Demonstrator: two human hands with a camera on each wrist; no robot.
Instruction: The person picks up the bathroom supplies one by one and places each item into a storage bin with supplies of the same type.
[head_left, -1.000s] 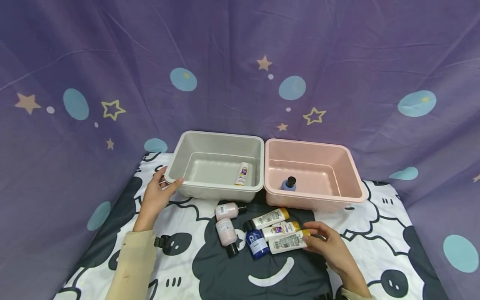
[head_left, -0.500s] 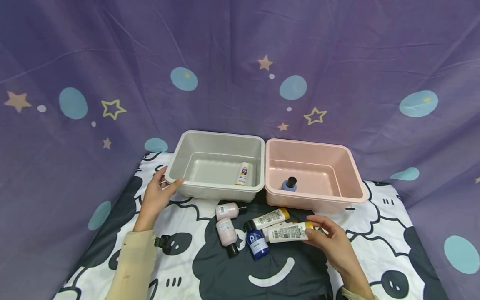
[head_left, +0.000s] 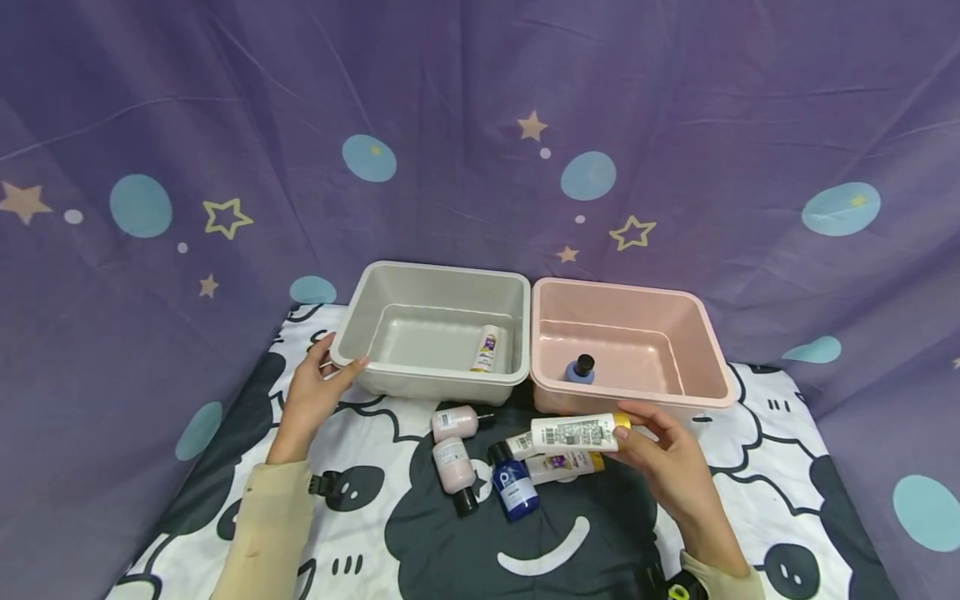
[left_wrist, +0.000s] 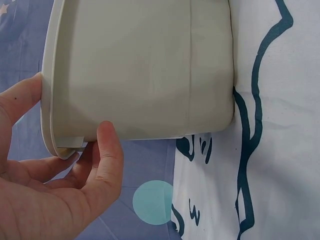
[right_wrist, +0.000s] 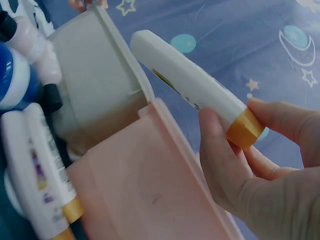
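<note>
My right hand pinches a white tube by its golden-yellow cap, holding it up in front of the pink bin. Two similar white tubes lie on the cloth below it; one shows a purple label, the other is mostly hidden. With thumb and fingers my left hand grips the front left corner of the grey bin. In the left wrist view, the fingers curl around that bin's rim. One white tube lies inside the grey bin, and a blue-violet bottle is in the pink bin.
Beside the tubes stands or lies a dark blue bottle with a black cap. Two pale pink bottles with black caps are to its left. A sheep-print cloth covers the table; a purple curtain hangs behind the bins.
My right hand has lifted the nearest white tube off the pile and carried it up toward the pink bin. The left hand stays on the grey bin.
</note>
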